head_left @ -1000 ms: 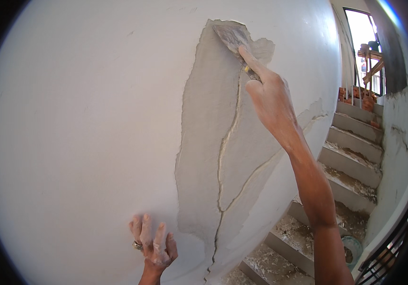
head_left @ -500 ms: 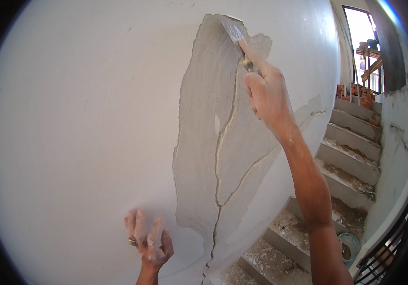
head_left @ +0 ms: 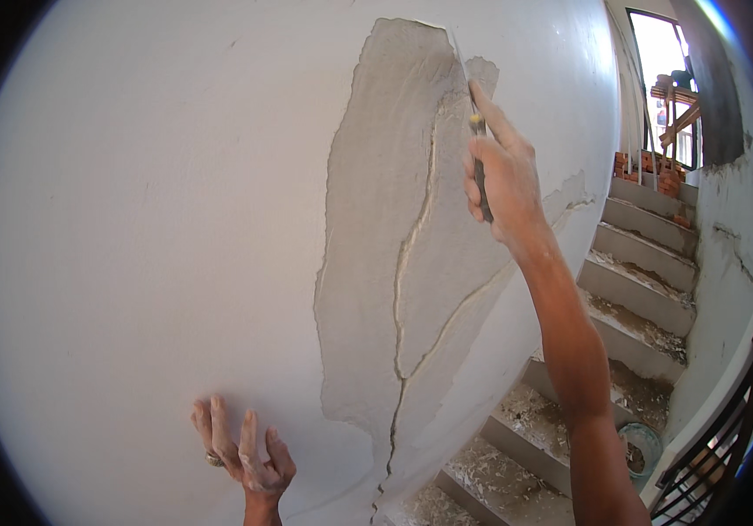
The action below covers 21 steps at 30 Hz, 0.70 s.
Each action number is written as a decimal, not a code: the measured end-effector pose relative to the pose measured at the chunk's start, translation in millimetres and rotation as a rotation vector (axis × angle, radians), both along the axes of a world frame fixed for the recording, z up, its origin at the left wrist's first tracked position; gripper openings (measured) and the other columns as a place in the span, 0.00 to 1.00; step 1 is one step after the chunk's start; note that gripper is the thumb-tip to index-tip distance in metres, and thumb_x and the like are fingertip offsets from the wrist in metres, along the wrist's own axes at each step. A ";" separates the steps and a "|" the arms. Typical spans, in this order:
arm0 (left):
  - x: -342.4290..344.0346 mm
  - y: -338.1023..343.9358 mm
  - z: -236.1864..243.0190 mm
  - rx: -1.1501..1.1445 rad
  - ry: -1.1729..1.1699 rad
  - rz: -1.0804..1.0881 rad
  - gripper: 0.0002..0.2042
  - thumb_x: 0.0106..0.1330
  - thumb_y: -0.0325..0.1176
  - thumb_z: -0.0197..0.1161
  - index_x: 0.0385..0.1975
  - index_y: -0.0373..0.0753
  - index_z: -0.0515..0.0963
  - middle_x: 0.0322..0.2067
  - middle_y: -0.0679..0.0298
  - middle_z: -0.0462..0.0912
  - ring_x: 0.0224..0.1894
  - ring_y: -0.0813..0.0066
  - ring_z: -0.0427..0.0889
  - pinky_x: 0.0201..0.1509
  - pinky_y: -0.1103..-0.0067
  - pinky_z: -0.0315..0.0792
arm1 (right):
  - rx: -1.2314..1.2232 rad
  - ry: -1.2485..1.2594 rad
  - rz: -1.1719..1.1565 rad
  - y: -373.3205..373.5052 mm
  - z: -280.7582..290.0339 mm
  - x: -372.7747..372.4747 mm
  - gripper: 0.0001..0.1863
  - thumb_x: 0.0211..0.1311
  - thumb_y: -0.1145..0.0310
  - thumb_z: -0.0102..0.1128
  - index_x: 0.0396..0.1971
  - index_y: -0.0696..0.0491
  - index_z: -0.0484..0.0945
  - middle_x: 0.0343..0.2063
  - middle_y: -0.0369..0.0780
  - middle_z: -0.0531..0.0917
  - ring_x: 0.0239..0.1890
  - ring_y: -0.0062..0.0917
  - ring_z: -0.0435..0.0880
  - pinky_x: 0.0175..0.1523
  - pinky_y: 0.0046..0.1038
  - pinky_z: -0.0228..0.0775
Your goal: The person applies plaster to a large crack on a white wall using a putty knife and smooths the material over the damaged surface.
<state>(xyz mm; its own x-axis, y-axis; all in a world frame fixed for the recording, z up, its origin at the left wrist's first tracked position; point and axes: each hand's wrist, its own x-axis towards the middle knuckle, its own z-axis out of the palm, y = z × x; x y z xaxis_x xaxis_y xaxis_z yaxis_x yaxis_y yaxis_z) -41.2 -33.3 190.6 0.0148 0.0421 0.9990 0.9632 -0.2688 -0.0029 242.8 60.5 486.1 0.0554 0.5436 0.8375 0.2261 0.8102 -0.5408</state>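
Observation:
My right hand point(head_left: 506, 175) is closed round the dark handle of a putty knife point(head_left: 480, 162), index finger stretched along it. Its thin blade, seen nearly edge-on, meets the upper right edge of a bare grey patch point(head_left: 367, 228) where the white paint is gone. A branching crack point(head_left: 404, 272) runs down through this patch, with pale, raised edges. To the lower left, my left hand point(head_left: 249, 451), dusty and wearing a ring, is spread against or very near the white wall point(head_left: 157, 237). It holds nothing.
Concrete stairs point(head_left: 635, 285) strewn with paint flakes climb on the right. A bucket point(head_left: 642, 449) stands on a lower step beside a dark metal railing point(head_left: 718, 430). Bricks point(head_left: 657, 171) and a wooden stand point(head_left: 678, 105) are at the top by a bright window or doorway.
My right hand has shifted slightly right and down, and the blade has turned from broadside to nearly edge-on. My left hand has slid a little left and down.

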 end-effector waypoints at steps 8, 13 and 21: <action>-1.2 2.8 1.5 0.022 0.020 0.016 0.18 0.71 0.27 0.53 0.60 0.34 0.72 0.67 0.36 0.66 0.72 0.30 0.60 0.73 0.40 0.56 | 0.289 -0.316 -0.360 15.4 -11.0 19.3 0.35 0.61 0.75 0.45 0.72 0.57 0.67 0.17 0.35 0.69 0.18 0.14 0.64 0.24 0.25 0.61; 0.4 1.0 0.5 0.003 0.005 0.018 0.17 0.72 0.30 0.54 0.59 0.36 0.73 0.68 0.38 0.66 0.74 0.31 0.58 0.72 0.37 0.56 | 0.152 -0.259 -0.357 16.4 40.5 28.0 0.33 0.62 0.74 0.46 0.71 0.55 0.69 0.20 0.40 0.72 0.22 0.18 0.68 0.30 0.27 0.67; 2.2 4.3 -1.0 0.019 -0.001 -0.003 0.16 0.72 0.31 0.54 0.58 0.36 0.73 0.67 0.38 0.67 0.74 0.31 0.58 0.72 0.37 0.56 | 0.166 -0.347 -0.432 6.5 -1.6 22.8 0.35 0.60 0.75 0.45 0.72 0.50 0.69 0.25 0.42 0.80 0.22 0.18 0.69 0.32 0.28 0.69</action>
<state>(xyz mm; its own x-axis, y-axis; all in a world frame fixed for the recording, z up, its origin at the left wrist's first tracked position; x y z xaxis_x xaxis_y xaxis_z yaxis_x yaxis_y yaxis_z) -39.0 -28.9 189.6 0.0135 0.0227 0.9996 0.9624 -0.2715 -0.0068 265.7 67.0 484.6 -0.0500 0.3927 0.9183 0.6968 0.6725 -0.2496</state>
